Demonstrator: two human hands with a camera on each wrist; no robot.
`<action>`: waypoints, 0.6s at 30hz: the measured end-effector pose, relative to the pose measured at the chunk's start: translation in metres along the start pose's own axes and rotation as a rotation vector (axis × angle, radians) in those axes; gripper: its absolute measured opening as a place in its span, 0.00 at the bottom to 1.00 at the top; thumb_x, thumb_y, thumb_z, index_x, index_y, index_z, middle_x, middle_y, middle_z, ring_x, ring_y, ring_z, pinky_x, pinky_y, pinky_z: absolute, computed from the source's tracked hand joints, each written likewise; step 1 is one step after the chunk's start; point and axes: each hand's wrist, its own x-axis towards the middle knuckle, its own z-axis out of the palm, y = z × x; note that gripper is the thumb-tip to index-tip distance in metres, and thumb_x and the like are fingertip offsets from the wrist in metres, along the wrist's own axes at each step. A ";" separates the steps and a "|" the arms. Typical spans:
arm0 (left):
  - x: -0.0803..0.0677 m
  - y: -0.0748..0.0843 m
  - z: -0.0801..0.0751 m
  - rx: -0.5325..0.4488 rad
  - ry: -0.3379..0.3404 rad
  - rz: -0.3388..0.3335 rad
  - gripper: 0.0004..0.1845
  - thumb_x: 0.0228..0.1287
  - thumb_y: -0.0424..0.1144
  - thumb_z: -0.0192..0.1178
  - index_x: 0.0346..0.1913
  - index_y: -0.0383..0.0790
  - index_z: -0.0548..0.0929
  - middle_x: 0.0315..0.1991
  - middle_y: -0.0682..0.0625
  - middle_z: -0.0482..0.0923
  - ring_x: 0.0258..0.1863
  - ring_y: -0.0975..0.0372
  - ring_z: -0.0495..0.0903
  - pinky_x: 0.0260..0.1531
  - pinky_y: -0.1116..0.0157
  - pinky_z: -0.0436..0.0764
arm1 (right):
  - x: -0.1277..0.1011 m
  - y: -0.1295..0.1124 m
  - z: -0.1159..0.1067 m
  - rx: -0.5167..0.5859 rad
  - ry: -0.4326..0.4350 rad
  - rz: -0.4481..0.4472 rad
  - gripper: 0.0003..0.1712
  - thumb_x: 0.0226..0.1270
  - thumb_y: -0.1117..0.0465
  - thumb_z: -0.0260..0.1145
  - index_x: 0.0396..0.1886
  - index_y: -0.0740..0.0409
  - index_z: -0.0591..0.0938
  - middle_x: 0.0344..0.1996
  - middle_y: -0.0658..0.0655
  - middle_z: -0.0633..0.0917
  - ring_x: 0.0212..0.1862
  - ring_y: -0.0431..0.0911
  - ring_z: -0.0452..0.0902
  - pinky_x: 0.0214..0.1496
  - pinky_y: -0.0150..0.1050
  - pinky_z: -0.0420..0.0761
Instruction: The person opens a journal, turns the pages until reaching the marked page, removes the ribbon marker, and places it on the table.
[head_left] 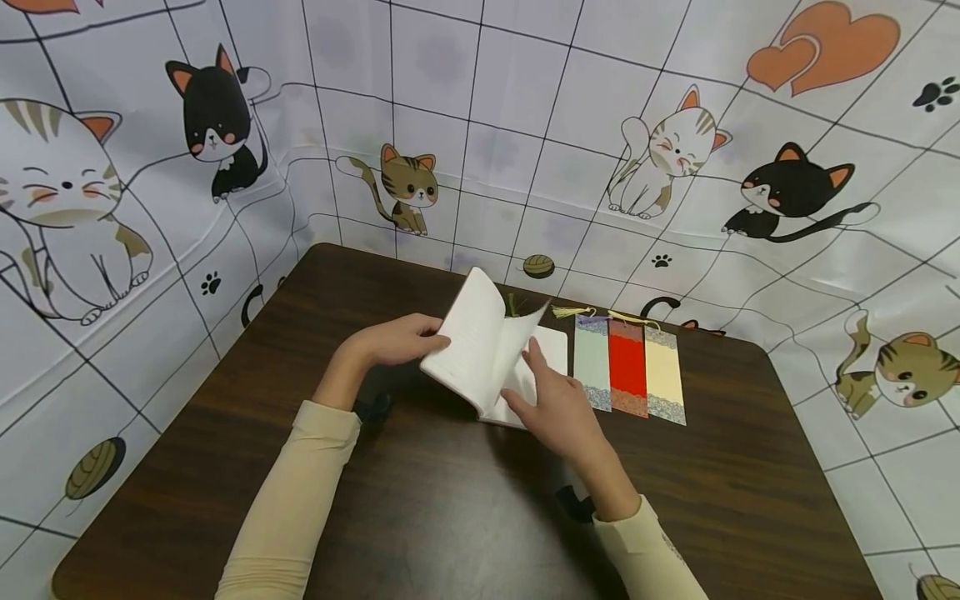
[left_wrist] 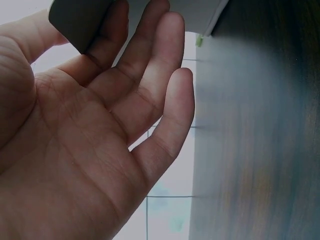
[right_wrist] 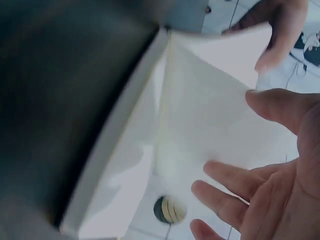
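An open notebook (head_left: pixel 468 342) with blank white pages is on the brown table, its left side raised. My left hand (head_left: pixel 401 339) pinches the outer edge of that raised side, thumb on the page and fingers behind; the left wrist view shows the dark underside of the cover (left_wrist: pixel 80 22). A single loose page (head_left: pixel 515 346) stands up from the middle. Beside it is my right hand (head_left: pixel 558 408), fingers spread and fairly straight. In the right wrist view, the right thumb (right_wrist: pixel 272 105) and fingertips overlap the page (right_wrist: pixel 210 105).
Right of the notebook lie three tasselled bookmarks: pale green (head_left: pixel 592 362), red (head_left: pixel 627 367) and cream (head_left: pixel 663 371). A dark green tassel (head_left: pixel 512 305) shows behind the notebook. A cat-print sheet (head_left: pixel 487 125) hangs along the table's (head_left: pixel 420 517) back and sides.
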 end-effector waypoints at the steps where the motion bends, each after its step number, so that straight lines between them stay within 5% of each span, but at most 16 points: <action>1: 0.000 0.000 0.000 -0.003 -0.002 0.001 0.23 0.86 0.47 0.50 0.69 0.34 0.78 0.50 0.43 0.82 0.47 0.55 0.80 0.56 0.54 0.78 | -0.001 -0.003 0.002 0.004 -0.012 -0.011 0.54 0.76 0.40 0.69 0.89 0.50 0.53 0.78 0.55 0.75 0.74 0.57 0.78 0.79 0.68 0.64; 12: 0.001 0.002 0.001 -0.036 -0.016 0.012 0.25 0.88 0.49 0.48 0.71 0.35 0.77 0.53 0.42 0.82 0.51 0.54 0.80 0.63 0.45 0.79 | -0.010 -0.014 0.016 0.004 -0.078 -0.187 0.46 0.75 0.44 0.71 0.87 0.36 0.62 0.78 0.53 0.76 0.75 0.52 0.76 0.73 0.65 0.72; 18: 0.003 0.000 0.000 -0.050 0.003 -0.003 0.28 0.87 0.58 0.47 0.69 0.39 0.78 0.54 0.44 0.83 0.54 0.53 0.81 0.64 0.45 0.79 | -0.011 -0.016 0.021 -0.014 -0.127 -0.278 0.46 0.77 0.44 0.70 0.88 0.33 0.58 0.83 0.49 0.69 0.80 0.51 0.70 0.75 0.64 0.72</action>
